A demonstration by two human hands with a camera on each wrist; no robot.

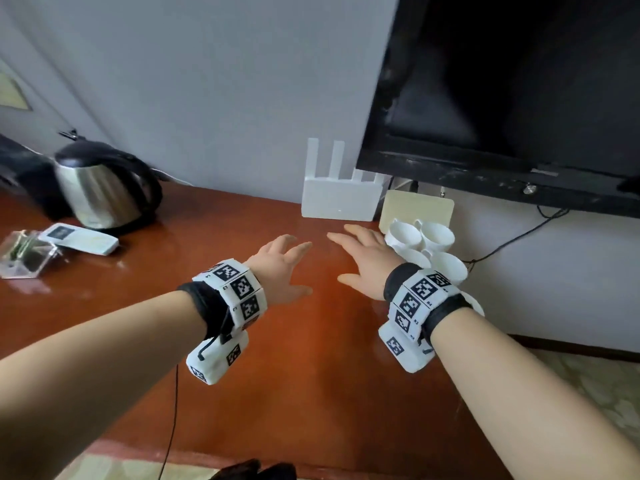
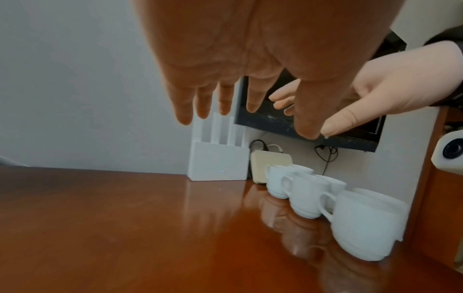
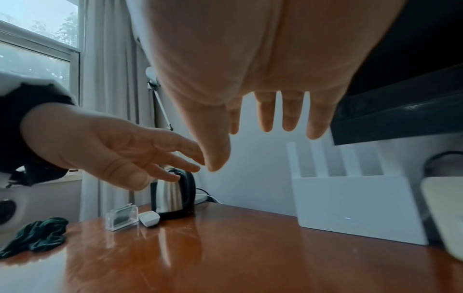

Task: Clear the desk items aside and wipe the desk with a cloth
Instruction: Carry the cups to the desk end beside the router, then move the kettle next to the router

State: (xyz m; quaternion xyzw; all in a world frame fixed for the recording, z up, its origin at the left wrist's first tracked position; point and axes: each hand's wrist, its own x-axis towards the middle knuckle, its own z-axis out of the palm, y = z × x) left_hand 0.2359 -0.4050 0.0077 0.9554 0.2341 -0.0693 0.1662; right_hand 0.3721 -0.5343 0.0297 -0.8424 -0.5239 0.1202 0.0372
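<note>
Both hands hover open and empty above the middle of the reddish wooden desk. My left hand and right hand point towards a white router that stands against the wall. Several white cups are grouped just right of my right hand. At the desk's left stand a steel kettle, a white remote and a clear plastic holder. A dark green cloth lies crumpled at the left edge, seen only in the right wrist view.
A black TV hangs on the wall above the cups, with cables trailing below it. A beige box leans behind the cups. The desk's right edge runs close beside the cups. A window with curtains lies to the left.
</note>
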